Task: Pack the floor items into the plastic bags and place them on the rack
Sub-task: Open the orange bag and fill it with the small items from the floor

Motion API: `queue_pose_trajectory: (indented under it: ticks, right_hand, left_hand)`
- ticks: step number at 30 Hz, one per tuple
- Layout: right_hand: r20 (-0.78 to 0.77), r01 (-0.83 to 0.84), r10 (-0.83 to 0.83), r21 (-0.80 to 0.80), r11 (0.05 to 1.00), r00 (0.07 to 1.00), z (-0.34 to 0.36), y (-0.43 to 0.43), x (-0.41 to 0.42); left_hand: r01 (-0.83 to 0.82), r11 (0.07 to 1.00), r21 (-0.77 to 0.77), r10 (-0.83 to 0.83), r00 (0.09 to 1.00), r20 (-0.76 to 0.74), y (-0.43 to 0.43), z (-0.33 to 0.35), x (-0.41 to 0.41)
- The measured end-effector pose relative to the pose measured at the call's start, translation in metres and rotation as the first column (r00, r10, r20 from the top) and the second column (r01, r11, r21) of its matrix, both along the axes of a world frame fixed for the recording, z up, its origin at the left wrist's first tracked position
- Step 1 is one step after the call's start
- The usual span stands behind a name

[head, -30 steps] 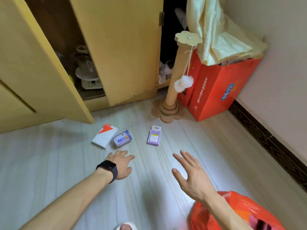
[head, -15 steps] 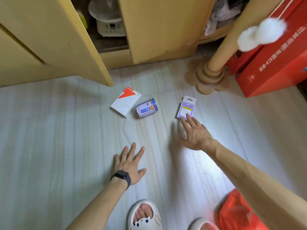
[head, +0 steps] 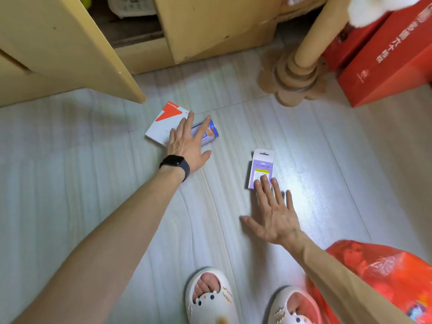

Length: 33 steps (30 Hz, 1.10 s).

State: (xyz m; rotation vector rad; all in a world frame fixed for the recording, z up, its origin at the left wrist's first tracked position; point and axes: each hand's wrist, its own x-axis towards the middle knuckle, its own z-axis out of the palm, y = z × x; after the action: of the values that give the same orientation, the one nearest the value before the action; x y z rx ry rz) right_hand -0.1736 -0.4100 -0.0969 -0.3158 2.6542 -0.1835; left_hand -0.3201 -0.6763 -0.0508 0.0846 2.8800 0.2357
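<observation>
Three small items lie on the pale floor (head: 93, 183): a white box (head: 163, 123) with an orange mark, a little can (head: 209, 134) touching its right side, and a purple packet (head: 260, 168) well apart to the right. The left hand (head: 187, 141) is spread over box and can, its fingers (head: 187, 122) straight and released, gripping nothing. The right hand (head: 273, 211) is likewise unclenched, fingertips resting on the packet's near end. A red plastic bag (head: 383, 274) sits by the person's right foot; no rack is in view.

The box looks like light, stiff card, best pinched across its edges. The can is smooth and likely to roll, so wrap its body. The packet seems thin and flat; tip up an edge, then pinch its long sides.
</observation>
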Motion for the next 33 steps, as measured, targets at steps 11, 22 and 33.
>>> queue_pose_trajectory:
  ticks: [11,22,33]
  right_hand:
    - [-0.182,0.335,-0.373,-0.209,0.919,0.910,0.004,0.003,0.075]
    - [0.376,0.632,-0.526,-0.266,0.728,0.763,0.064,-0.008,-0.002]
    - [0.620,0.612,-0.695,-0.722,-0.322,0.365,0.205,0.125,0.164]
  left_hand:
    - [-0.189,0.924,0.332,0.170,0.982,0.085,0.021,-0.028,0.086]
    - [-0.098,0.951,0.295,-0.005,0.944,0.329,0.017,-0.015,0.231]
    - [0.175,0.982,0.066,-0.184,0.966,0.179,0.046,0.096,0.140]
